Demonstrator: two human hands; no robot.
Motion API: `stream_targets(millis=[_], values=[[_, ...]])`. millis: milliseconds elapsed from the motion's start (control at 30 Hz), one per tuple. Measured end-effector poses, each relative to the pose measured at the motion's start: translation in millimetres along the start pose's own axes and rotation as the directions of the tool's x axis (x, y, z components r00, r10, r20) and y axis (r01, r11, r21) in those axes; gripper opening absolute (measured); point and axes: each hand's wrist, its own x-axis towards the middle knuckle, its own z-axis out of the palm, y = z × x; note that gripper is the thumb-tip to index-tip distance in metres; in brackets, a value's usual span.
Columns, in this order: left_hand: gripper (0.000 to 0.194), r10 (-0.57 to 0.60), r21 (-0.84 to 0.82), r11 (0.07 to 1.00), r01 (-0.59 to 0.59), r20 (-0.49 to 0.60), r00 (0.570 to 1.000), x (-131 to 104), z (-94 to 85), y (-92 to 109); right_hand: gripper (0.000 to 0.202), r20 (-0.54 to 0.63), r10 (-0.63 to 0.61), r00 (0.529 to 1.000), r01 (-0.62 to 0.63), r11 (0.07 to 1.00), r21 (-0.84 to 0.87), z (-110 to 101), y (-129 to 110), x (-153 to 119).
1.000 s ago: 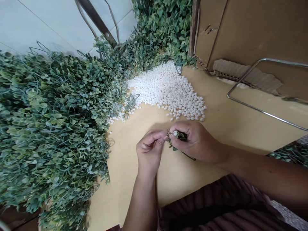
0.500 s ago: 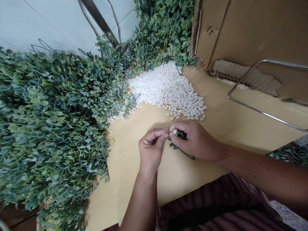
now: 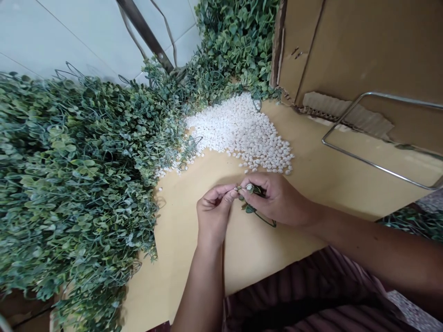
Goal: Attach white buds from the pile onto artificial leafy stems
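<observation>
Above the yellow-brown table surface (image 3: 194, 230), my two hands meet close together. My right hand (image 3: 277, 198) is closed round an artificial leaf sprig (image 3: 249, 209), whose dark green stem loops out below the palm. A small white bead-like piece (image 3: 249, 186) shows between the right thumb and forefinger, at the sprig. My left hand (image 3: 216, 207) pinches the thin tip of the sprig, just left of the right fingertips. Just beyond my hands lies a heap of small white pieces (image 3: 238, 129).
A large pile of artificial greenery (image 3: 86, 184) covers the left side, with more greenery (image 3: 238, 46) at the back. A cardboard box (image 3: 363, 50) stands at the back right, a bent metal wire frame (image 3: 374, 163) before it. A dark metal bar (image 3: 147, 34) rises behind.
My left fingertips have drawn slightly leftward from the right ones, showing more of the sprig's tip between them. The whole view has shifted a little.
</observation>
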Motion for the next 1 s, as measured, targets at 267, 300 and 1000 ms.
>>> stream_targets(millis=[267, 300, 1000], values=[[0.011, -0.02, 0.024, 1.0, 0.019, 0.044, 0.999, 0.0, -2.0, 1.5, 0.017, 0.029, 0.019, 0.999, -0.017, 0.998, -0.066, -0.8, 0.2, -1.3], [0.012, -0.018, 0.03, 0.999, 0.017, 0.048, 0.999, -0.2, -2.2, 2.5, 0.017, 0.037, 0.026, 0.999, -0.025, 0.999, -0.046, -1.3, -0.2, -1.4], [0.014, -0.039, 0.061, 0.997, 0.036, 0.052, 0.998, 0.9, -0.9, 2.1, 0.018, 0.006, 0.107, 0.994, -0.106, 0.993, -0.04, 1.0, 0.3, 0.2]])
